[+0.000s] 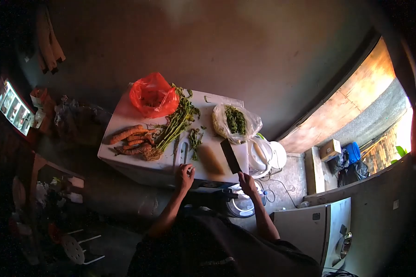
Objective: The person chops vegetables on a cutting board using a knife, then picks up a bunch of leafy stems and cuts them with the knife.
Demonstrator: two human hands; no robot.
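Note:
My right hand [247,183] is wrapped round the handle of a dark cleaver [230,157], whose blade points up and left over the right part of the white table [125,111]. At the table's front edge is my left hand [186,174], its fingers curled beside a peeler-like tool [184,151]; what it holds, if anything, is too small to tell. Between the hands lies a brown-stained cutting board [210,160]. Leafy green stalks [173,127] lie left of it, beside several orange carrots [131,138]. Loose green sprigs [195,141] rest near the tool.
A red plastic bag [153,96] stands at the back left, a clear bag of chopped greens [235,121] at the back right. White tubs [268,157] are right of the table. A white appliance [305,231] stands lower right, a stool [73,249] lower left.

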